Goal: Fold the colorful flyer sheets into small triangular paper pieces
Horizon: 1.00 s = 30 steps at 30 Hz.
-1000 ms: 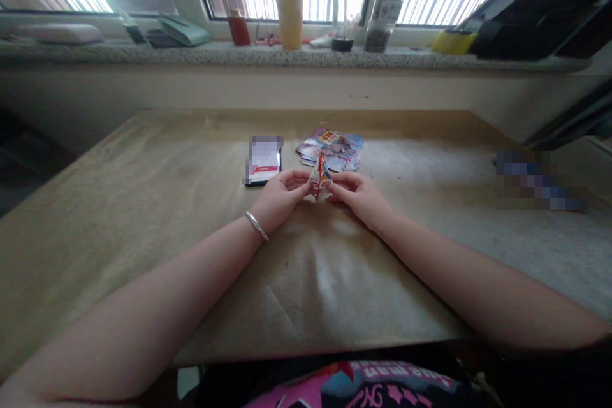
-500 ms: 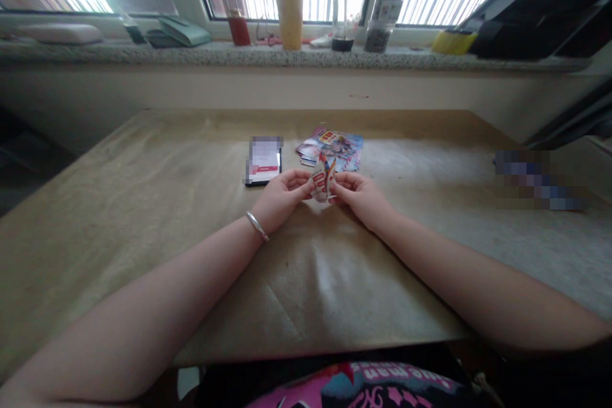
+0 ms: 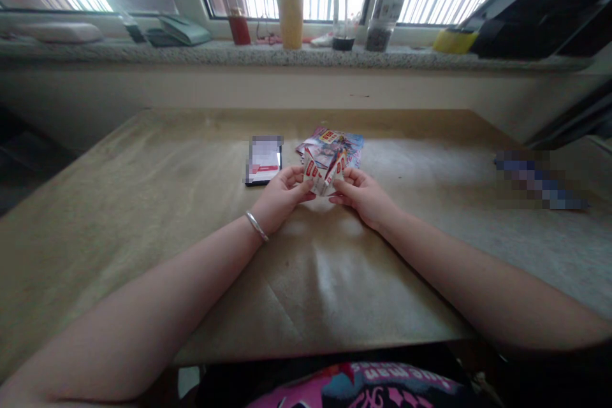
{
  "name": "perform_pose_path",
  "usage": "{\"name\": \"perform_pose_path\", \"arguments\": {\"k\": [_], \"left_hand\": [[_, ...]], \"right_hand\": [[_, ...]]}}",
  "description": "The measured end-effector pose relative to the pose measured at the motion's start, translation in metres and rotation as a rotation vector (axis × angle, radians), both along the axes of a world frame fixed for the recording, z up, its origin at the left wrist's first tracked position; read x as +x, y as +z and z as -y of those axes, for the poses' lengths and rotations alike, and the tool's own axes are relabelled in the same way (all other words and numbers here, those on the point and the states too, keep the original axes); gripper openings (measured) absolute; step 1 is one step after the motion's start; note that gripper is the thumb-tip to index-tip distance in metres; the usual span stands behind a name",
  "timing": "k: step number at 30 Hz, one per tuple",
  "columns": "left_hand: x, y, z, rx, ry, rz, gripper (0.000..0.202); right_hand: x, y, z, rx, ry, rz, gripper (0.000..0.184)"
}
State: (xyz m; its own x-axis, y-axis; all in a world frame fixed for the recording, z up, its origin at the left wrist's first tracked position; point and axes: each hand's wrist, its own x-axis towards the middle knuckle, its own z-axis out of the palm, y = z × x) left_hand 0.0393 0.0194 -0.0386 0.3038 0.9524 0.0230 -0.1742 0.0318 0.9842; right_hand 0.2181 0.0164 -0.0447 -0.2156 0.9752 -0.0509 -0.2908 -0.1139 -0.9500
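Note:
Between my two hands is a small folded paper (image 3: 313, 176), white with red print, its points spread apart in a V. My left hand (image 3: 287, 188), with a silver bangle at the wrist, pinches its left side. On the right side my right hand (image 3: 361, 194) grips it between thumb and fingers. Just behind the paper lies a pile of colourful printed sheets (image 3: 342, 141), partly hidden by it. A phone or tablet with a lit screen (image 3: 264, 159) rests flat to the left of the pile, near my left hand.
The table (image 3: 167, 217) has a tan cover. A blurred-out bluish item (image 3: 540, 182) lies at its right side. Beyond the table, a stone windowsill (image 3: 191, 56) carries a red bottle (image 3: 239, 27), a tall yellowish cylinder (image 3: 291, 6), a clear container (image 3: 382, 19) and a yellow object (image 3: 452, 41).
My hands have moved slightly apart, and the folded paper has opened wider, from a narrow closed shape to a broad V. The phone and printed sheets have stayed in place.

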Motion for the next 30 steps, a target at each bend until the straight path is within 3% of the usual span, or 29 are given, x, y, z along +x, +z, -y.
{"name": "perform_pose_path", "arguments": {"k": [8, 14, 25, 30], "left_hand": [[0.0020, 0.0003, 0.0001, -0.031, 0.069, 0.029, 0.042], [0.0023, 0.0016, 0.0005, -0.029, 0.020, 0.014, 0.044], [0.0072, 0.0018, 0.0008, 0.062, 0.013, -0.098, 0.036], [0.0040, 0.0031, 0.0011, 0.086, 0.001, -0.237, 0.030]], "right_hand": [[0.0031, -0.0068, -0.0047, 0.038, -0.036, 0.032, 0.041], [0.0014, -0.0037, -0.0019, 0.051, -0.014, 0.066, 0.041], [-0.0049, -0.0005, 0.0003, 0.087, -0.013, 0.174, 0.040], [-0.0055, 0.0001, 0.0018, 0.090, -0.031, 0.210, 0.041]]}}
